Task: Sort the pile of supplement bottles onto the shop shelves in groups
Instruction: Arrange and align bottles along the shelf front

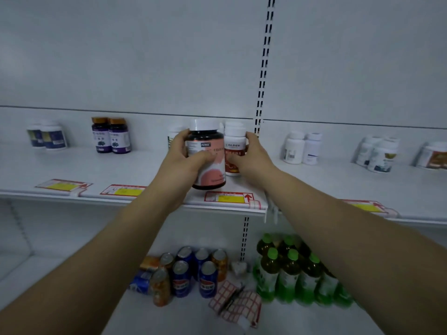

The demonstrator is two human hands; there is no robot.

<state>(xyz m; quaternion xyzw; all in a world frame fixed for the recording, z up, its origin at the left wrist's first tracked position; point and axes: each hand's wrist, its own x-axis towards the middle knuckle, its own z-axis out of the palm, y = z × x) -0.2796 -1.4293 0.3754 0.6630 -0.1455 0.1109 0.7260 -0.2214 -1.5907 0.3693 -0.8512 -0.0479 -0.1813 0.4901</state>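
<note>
White shop shelving fills the view, and small groups of bottles stand along the back of the upper shelf [121,170].

At its middle, close to the front lip, a dark bottle [208,153] with a pink label and white cap is gripped by the left hand [183,160], fingers round its left side and thumb across the label. Whether its base rests on the shelf or hangs just above it cannot be told. Just beside it on the right, a red-labelled bottle [233,151] is gripped by the right hand [254,155], fingers curled round its far side. A second white cap is seen directly behind it, so a group of that kind is probably being built there. A half-hidden bottle [173,134] stands behind the left fingers.

Farther left are two purple bottles [111,136] and two blue-labelled bottles [47,136]. To the right, past the slotted upright, two plain white bottles [302,148] are placed, with more groups beyond. Price tags [227,198] are fixed along the lip. Drink cans [188,272], green-capped bottles [295,269] and sticker sheets [237,303] lie on the shelf below.

Placing is judged to be the step in hand. Since the two held bottles differ, they are best kept apart:

- The red-labelled one should be pushed back against its match, label forward.
- The dark one should be given its own spot with a visible gap.
- Each base should be set flat, well back from the lip, before the grip is eased.
- One hand should be freed at a time.
- The half-hidden bottle could be knocked by the left knuckles, so that hand is better drawn straight back.
</note>
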